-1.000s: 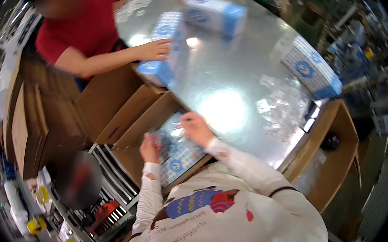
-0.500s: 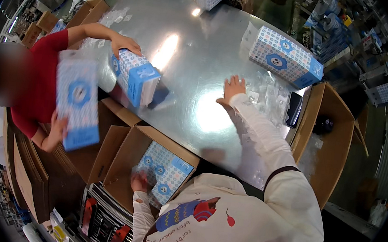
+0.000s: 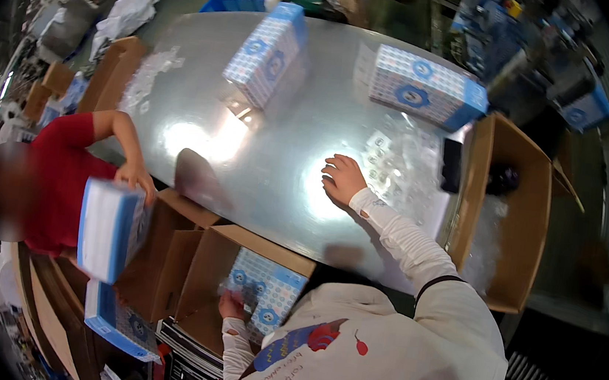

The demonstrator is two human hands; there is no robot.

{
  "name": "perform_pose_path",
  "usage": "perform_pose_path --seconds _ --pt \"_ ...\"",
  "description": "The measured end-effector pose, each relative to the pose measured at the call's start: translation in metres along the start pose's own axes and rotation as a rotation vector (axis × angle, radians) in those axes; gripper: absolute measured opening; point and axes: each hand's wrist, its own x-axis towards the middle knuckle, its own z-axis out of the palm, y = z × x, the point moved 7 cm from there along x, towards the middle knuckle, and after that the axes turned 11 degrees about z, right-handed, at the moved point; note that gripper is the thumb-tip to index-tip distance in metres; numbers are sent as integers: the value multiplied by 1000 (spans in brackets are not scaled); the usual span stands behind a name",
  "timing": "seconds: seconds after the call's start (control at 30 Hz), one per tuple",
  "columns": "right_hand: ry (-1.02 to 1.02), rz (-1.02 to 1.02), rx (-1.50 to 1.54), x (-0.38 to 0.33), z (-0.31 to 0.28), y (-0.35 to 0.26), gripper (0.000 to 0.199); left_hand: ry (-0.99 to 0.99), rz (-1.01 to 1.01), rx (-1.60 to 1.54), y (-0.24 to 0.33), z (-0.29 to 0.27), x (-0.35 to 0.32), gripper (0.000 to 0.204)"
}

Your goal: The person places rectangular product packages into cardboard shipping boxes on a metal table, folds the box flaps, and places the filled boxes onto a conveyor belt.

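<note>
My left hand reaches into an open carton at the table's near edge, beside blue-and-white patterned packs lying inside. Its fingers are partly hidden and blurred, so whether it holds anything does not show. My right hand is over the metal table, its fingers apart and nothing in it. Just right of it lies a spread of small clear plastic packets. Farther back on the table are one patterned pack lying lengthwise and another, tilted in view.
On the left, a co-worker in red handles a pack above a second pack. A taller carton with clear plastic inside stands at the table's right end, by a dark flat object. Flattened cardboard leans at lower left.
The co-worker has lifted a pack off the table and now has it beside the carton. A pack at the far edge has come farther onto the table. My right hand has drawn nearer to me.
</note>
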Motion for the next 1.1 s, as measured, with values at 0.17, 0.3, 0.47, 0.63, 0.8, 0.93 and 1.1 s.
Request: perform_pose_path --seconds 0.17,0.3,0.47,0.63,0.8,0.93,1.1 --pt "168 -38 103 172 29 -64 45 168 85 77 4 -17 -11 36" --pt "125 56 -164 347 60 -93 77 274 -9 368 22 21 -25 77" --pt "-402 287 -427 374 98 -161 86 -115 416 861 63 40 -55 51" --pt "-276 203 -432 325 68 -157 68 -294 804 866 194 162 -92 27" --pt "-387 -41 -324 150 63 -211 44 -538 1010 753 222 267 -58 29" --pt "-272 -72 446 65 -14 -170 42 -769 1224 1223 188 347 -17 58" --pt "558 503 -167 -64 -176 75 49 -635 1284 1628 182 388 -56 80"
